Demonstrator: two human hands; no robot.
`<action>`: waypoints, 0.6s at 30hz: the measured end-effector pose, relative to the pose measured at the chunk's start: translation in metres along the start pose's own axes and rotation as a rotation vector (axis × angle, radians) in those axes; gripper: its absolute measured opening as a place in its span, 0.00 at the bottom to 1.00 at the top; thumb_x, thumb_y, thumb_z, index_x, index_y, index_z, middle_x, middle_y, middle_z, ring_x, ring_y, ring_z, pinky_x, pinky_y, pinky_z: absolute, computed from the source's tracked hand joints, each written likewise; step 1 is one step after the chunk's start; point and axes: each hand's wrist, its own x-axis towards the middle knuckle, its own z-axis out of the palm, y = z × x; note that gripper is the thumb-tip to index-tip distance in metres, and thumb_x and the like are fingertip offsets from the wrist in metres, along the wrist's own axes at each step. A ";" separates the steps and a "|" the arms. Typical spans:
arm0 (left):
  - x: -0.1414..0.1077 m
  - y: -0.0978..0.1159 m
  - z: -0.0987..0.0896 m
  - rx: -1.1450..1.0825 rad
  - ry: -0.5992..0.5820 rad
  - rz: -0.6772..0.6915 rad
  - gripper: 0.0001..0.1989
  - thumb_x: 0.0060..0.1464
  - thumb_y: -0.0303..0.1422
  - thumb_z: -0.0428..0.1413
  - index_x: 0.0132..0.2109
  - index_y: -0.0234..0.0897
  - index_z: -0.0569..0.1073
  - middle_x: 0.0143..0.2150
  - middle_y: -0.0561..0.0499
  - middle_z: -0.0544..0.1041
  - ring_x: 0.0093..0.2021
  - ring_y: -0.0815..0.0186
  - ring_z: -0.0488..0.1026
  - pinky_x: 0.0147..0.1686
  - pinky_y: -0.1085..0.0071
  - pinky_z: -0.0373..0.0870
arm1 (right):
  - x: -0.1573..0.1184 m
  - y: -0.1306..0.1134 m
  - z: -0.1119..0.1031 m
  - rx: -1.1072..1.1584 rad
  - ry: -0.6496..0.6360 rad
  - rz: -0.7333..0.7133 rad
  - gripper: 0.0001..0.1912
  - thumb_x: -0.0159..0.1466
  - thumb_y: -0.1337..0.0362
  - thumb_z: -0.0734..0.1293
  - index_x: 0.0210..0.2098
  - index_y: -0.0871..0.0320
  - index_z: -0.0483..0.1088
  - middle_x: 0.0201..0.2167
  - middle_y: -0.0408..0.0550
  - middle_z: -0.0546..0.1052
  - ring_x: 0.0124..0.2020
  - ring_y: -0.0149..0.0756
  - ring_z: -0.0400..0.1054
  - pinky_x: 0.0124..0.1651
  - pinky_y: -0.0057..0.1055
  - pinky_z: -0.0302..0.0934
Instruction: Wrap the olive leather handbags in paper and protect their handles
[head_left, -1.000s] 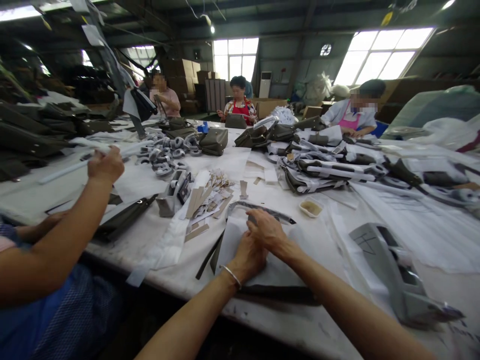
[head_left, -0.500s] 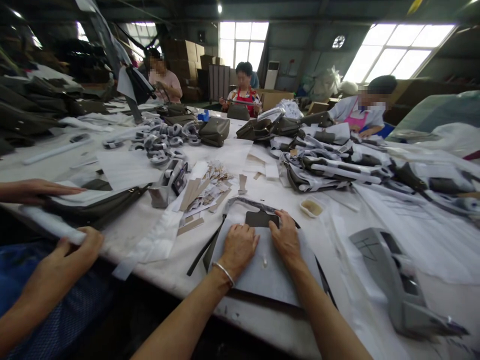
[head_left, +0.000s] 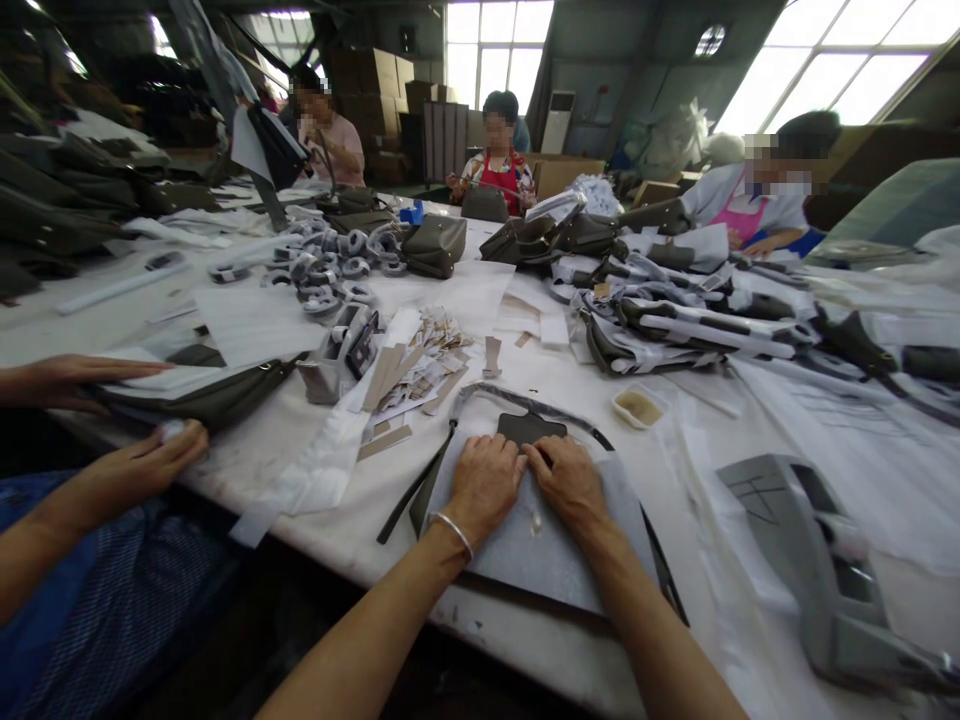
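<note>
A dark olive handbag [head_left: 424, 500] lies flat at the table's front edge, mostly covered by a white foam-like sheet [head_left: 517, 570]. Its wrapped handle [head_left: 510, 394] arches at the far side, and a dark tab [head_left: 529, 428] shows past the sheet's upper edge. My left hand [head_left: 486, 482], below a silver bangle, has its fingers curled on that edge. Beside it my right hand [head_left: 571, 485] grips the same edge, its thumb side almost touching my left fingers. Their fingertips are partly hidden. A small pale knob [head_left: 535, 524] sits on the sheet between my forearms.
At left a co-worker's hands [head_left: 161, 450] handle another dark bag [head_left: 232, 395]. Nearby are a tape dispenser [head_left: 330, 365], cardboard strips [head_left: 397, 375] and a shallow dish [head_left: 637, 408]. A grey tape dispenser [head_left: 817, 560] stands at right, with piled bags [head_left: 675, 320] behind. Several people work across the table.
My right hand has moved left and down from the dark tab, close to my left hand, and its fingers have curled. The co-worker's lower hand has shifted up against the other bag.
</note>
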 end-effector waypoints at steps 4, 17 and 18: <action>-0.001 -0.001 -0.001 -0.020 0.006 -0.006 0.08 0.66 0.34 0.50 0.39 0.36 0.71 0.39 0.47 0.74 0.43 0.58 0.70 0.48 0.59 0.64 | 0.003 -0.002 -0.003 -0.038 -0.089 0.088 0.21 0.71 0.53 0.56 0.27 0.54 0.71 0.28 0.47 0.78 0.31 0.38 0.70 0.35 0.33 0.52; 0.000 0.001 -0.001 -0.036 -0.037 0.075 0.08 0.66 0.31 0.48 0.38 0.37 0.70 0.37 0.49 0.74 0.41 0.59 0.70 0.43 0.61 0.64 | 0.006 0.005 0.004 0.055 0.039 0.268 0.13 0.69 0.57 0.58 0.39 0.54 0.72 0.35 0.50 0.79 0.34 0.40 0.72 0.36 0.34 0.59; 0.000 0.001 0.000 -0.039 -0.035 0.077 0.08 0.66 0.31 0.49 0.38 0.37 0.70 0.37 0.49 0.74 0.41 0.59 0.70 0.43 0.61 0.63 | 0.006 0.005 0.006 0.076 0.094 0.249 0.12 0.68 0.58 0.59 0.42 0.55 0.71 0.39 0.51 0.78 0.39 0.42 0.72 0.40 0.35 0.61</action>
